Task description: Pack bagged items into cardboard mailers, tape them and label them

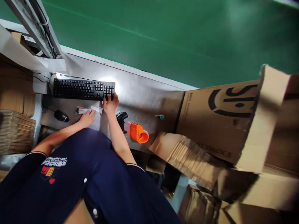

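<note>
My right hand (111, 104) rests at the number pad of a black keyboard (77, 88), its fingers apart and bent onto the lower keys. Closer to my body, my left hand (87, 118) is closed at a small packet with white printed labels (83, 110). A barcode label (97, 109) shows just beyond those fingertips; whether it belongs to the same packet I cannot tell. To the left of this hand lies a black mouse (61, 116). Beside my right forearm is a black scanner-like device with a green light (121, 118), and next to it an orange tape dispenser (138, 132).
The metal worktable (140, 93) borders a wide green surface (149, 37) at the back. A large cardboard box (210, 121) and stacked flat cartons (191, 155) stand on the right. More flat cartons (16, 132) are at the left. A small blue object (161, 117) lies on the table.
</note>
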Action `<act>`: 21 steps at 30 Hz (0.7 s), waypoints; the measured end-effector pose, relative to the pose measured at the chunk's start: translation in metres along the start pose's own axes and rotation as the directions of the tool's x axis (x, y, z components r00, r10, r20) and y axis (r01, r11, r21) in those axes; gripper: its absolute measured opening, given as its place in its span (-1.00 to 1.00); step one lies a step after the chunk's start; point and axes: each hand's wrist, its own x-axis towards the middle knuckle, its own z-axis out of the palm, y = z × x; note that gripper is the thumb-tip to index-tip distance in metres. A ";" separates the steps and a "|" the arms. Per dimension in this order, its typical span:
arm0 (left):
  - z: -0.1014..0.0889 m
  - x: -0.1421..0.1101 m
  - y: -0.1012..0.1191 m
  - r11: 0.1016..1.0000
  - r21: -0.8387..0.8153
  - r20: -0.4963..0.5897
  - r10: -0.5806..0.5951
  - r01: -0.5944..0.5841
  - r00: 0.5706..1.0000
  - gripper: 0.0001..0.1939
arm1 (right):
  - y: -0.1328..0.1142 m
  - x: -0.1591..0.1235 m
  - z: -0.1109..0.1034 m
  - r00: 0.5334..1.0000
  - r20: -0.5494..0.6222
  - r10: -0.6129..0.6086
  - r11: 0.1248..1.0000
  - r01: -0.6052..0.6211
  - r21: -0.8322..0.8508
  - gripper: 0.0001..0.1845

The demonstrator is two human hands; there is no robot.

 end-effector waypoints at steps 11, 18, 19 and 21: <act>0.004 0.000 0.000 1.000 -0.020 -0.004 -0.009 0.009 1.000 -0.39 | 0.004 0.024 0.003 0.999 -0.040 0.030 0.999 -0.031 -0.015 -0.50; 0.010 0.002 0.002 0.999 -0.038 0.016 -0.013 0.013 1.000 -0.36 | -0.002 0.037 0.002 0.998 -0.059 -0.034 0.999 0.033 -0.020 -0.56; 0.011 0.002 0.002 0.999 -0.041 0.019 -0.012 0.013 1.000 -0.36 | -0.008 0.035 0.003 0.993 -0.052 -0.102 0.995 0.101 -0.011 -0.56; 0.013 0.002 0.004 0.999 -0.048 0.027 -0.007 0.008 1.000 -0.38 | -0.025 0.029 0.007 0.968 0.002 -0.251 0.968 0.251 0.017 -0.57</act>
